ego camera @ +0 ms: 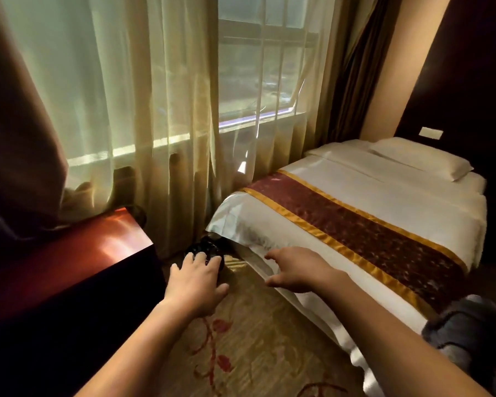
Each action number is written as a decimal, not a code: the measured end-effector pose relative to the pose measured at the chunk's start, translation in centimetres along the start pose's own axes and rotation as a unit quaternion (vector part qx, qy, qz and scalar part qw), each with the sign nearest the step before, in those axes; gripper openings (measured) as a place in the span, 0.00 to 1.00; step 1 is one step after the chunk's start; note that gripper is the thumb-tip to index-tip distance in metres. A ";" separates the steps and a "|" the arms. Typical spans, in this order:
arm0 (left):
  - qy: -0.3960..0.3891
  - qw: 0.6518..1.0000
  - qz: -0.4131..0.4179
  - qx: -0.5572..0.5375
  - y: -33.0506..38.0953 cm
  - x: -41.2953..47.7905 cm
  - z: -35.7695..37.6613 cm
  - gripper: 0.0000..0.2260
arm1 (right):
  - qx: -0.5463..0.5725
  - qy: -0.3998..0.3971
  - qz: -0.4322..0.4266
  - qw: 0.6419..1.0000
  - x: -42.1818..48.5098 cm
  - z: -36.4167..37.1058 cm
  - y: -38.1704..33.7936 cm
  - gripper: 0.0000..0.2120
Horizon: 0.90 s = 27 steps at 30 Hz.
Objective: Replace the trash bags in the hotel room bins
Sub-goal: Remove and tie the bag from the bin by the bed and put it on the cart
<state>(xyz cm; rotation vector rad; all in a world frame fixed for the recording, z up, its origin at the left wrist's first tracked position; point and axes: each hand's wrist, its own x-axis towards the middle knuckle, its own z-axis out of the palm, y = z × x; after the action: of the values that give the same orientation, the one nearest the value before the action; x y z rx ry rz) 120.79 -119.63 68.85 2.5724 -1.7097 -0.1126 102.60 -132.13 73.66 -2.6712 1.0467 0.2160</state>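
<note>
Light: daylight only, entering through the window (255,67), turned a yellow-green wash by the sheer curtain (126,81). Glare: a red sheen on the polished tabletop (112,239); a pale shine along the sheet edge of the bed (370,202). Shadow: the table's side, the headboard (455,81) corner and the black bin (205,247) sink near black, detail lost. Left hand (195,275) and right hand (295,270): evenly lit, fairly sharp. Edges: straight lines bow; the whole is soft, slightly smeared.
</note>
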 end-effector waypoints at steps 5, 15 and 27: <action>0.018 0.999 -0.037 0.034 -3.3 8.3 0.7 0.29 | 0.007 -0.012 -0.021 1.000 10.4 -0.5 1.5 0.27; -0.004 0.996 -0.088 0.034 -8.2 22.8 2.4 0.30 | -0.005 -0.050 -0.047 0.998 27.5 -2.2 4.2 0.28; -0.073 0.987 -0.143 -0.008 -17.7 40.7 7.9 0.30 | -0.026 -0.045 -0.052 0.997 48.6 -1.1 5.2 0.27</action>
<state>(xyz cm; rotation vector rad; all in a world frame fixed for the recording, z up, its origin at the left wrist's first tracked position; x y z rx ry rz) 152.07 -150.27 58.20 2.8449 -1.3567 -0.3337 134.47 -167.44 62.41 -2.7255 0.8845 0.3438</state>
